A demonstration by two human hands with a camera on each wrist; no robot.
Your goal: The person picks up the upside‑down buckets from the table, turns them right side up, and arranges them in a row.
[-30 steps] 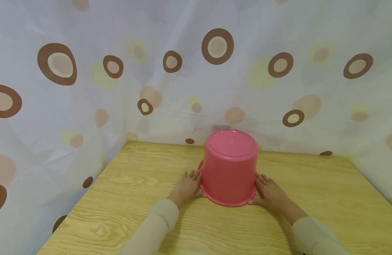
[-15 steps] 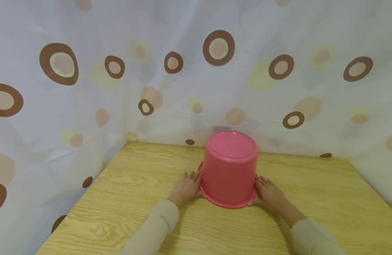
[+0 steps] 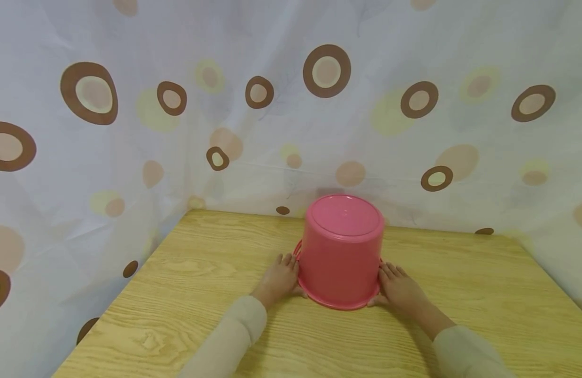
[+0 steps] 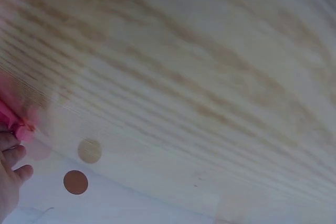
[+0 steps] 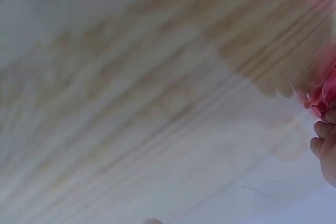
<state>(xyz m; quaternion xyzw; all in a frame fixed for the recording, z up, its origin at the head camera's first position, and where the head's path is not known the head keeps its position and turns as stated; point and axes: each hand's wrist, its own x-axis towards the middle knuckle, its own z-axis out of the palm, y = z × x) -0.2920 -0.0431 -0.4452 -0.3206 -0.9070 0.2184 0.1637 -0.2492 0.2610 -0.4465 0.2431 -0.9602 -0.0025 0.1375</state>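
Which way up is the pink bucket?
Upside down: the bucket shows its flat base on top, its flared rim down at the table.

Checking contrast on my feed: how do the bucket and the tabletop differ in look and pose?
The bucket is plain pink; the tabletop is yellowish with wood grain. The bucket is rounded and stands upside down; the tabletop lies flat and far wider. No lettering is visible on either.

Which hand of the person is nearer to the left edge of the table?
Left. The left hand is between the table edge and the pink bucket; the right hand is at the bucket's opposite side.
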